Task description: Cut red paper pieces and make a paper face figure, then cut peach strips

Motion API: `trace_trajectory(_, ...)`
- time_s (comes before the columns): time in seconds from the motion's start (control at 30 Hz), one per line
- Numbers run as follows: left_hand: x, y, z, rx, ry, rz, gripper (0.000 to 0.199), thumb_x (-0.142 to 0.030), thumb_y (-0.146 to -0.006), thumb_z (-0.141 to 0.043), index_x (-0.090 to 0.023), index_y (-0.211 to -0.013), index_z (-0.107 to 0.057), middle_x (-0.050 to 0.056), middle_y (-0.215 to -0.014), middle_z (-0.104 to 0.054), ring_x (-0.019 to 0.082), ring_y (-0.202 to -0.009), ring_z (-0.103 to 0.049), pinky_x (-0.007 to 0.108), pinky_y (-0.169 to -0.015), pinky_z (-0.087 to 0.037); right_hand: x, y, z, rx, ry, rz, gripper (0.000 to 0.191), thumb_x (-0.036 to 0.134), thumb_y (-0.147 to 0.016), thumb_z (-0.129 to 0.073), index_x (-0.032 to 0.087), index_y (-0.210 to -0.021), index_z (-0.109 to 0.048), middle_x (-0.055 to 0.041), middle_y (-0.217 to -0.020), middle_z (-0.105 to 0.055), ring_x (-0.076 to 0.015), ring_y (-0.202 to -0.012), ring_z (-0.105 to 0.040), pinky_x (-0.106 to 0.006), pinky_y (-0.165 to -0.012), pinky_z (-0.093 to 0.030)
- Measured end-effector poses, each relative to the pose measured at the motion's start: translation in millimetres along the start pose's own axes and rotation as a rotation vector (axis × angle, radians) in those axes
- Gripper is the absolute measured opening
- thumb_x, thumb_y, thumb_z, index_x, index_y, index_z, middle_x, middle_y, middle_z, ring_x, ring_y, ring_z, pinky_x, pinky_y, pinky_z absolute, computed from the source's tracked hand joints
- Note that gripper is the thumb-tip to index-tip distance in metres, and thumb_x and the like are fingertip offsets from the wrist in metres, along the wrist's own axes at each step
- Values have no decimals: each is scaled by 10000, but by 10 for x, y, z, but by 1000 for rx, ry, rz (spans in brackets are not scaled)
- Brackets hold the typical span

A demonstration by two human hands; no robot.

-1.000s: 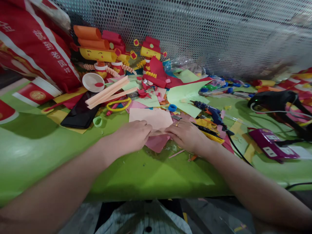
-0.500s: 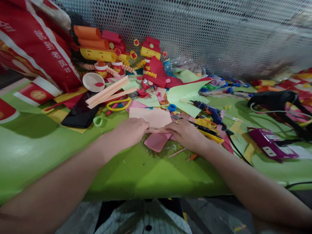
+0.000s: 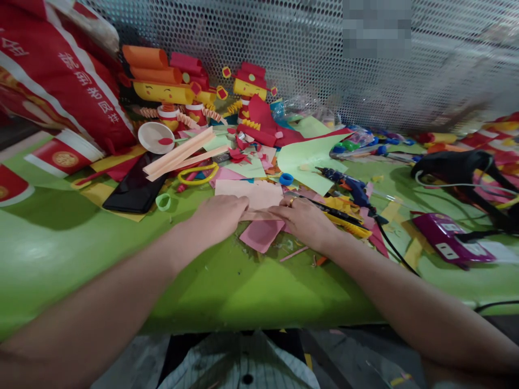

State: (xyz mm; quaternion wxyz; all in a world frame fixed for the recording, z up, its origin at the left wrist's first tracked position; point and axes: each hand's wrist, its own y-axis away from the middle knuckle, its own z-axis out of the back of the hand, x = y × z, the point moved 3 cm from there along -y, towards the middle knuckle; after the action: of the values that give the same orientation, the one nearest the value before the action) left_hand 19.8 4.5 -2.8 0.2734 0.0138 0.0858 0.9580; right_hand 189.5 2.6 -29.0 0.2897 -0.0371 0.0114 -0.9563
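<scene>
A pale peach sheet of paper (image 3: 253, 193) lies in the middle of the table, its near edge folded into a narrow strip. My left hand (image 3: 223, 214) is closed on the left end of that fold, thumb and fingers pressed together. On the right end, my right hand (image 3: 302, 217), with a ring on one finger, pinches the same fold. Under the near edge, a pink paper piece (image 3: 261, 235) sticks out. Folded peach strips (image 3: 182, 153) rest beyond my left hand, over a black phone (image 3: 135, 186).
Paper-roll figures (image 3: 162, 89) stand at the back left beside a red bag (image 3: 65, 75). Right of my hands are a blue glue gun (image 3: 354, 189), a black pen (image 3: 334, 210) and a purple power strip (image 3: 450, 237). Paper scraps and a white cup (image 3: 156, 136) lie beyond.
The fingers of my right hand have shifted slightly left along the fold. My left hand stays almost in place, and the folded edge looks a little wider.
</scene>
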Motion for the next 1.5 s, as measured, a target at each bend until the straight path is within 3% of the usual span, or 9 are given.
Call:
trace_trajectory(0.3,-5,20,-2,-32,-32,49,196,-82,-811,-417,-143,-908,-576,98,-895,-612,239,-799,-581,313,-581,-392,21,-8,18,-51,95,-9,332,76,-837,-437,196,-1036,-674,-108,-981,-638,-228,-891,-571,-345,-800,-409)
trace_trajectory(0.43,-18,10,4,-122,-112,-22,151,-79,-803,-464,-136,-848,-597,94,-874,-606,255,-900,-557,337,-698,-421,26,4,41,-142,125,30,264,85,-817,-474,186,-899,-704,-100,-954,-648,-235,-912,-551,-344,-803,-393)
trace_trajectory(0.53,-23,11,-14,-109,-100,-87,183,-46,-793,-448,-136,-817,-605,80,-839,-606,221,-858,-565,308,-681,-422,42,13,50,-95,124,93,261,71,-796,-475,177,-852,-706,-89,-863,-661,-216,-852,-561,-322,-777,-389)
trace_trajectory(0.8,-72,104,32,-40,-126,-94,180,-128,-806,-460,-136,-856,-632,84,-853,-634,214,-821,-602,303,-655,-447,49,56,123,-64,121,111,246,209,-838,-473,149,-864,-710,-106,-864,-680,-222,-787,-586,-338,-754,-375)
trace_trajectory(1.03,-121,117,16,-76,-180,-127,209,-73,-805,-446,-121,-903,-625,88,-827,-633,209,-818,-617,290,-652,-460,23,33,95,-66,134,50,237,138,-818,-483,159,-907,-701,-93,-792,-690,-224,-785,-601,-322,-745,-373)
trace_trajectory(1.2,-103,90,24,-34,-174,-86,234,-25,-798,-436,-123,-898,-623,87,-822,-633,221,-815,-617,297,-637,-453,14,1,83,-82,118,17,236,115,-827,-473,169,-891,-694,-88,-773,-683,-211,-776,-601,-302,-727,-372)
trace_trajectory(1.5,39,-21,-20,-38,-103,-49,291,-4,-796,-378,-149,-892,-611,80,-838,-633,220,-822,-600,306,-637,-420,-27,-58,12,-40,111,-47,323,106,-861,-400,192,-1044,-652,-105,-956,-652,-223,-865,-575,-318,-782,-380)
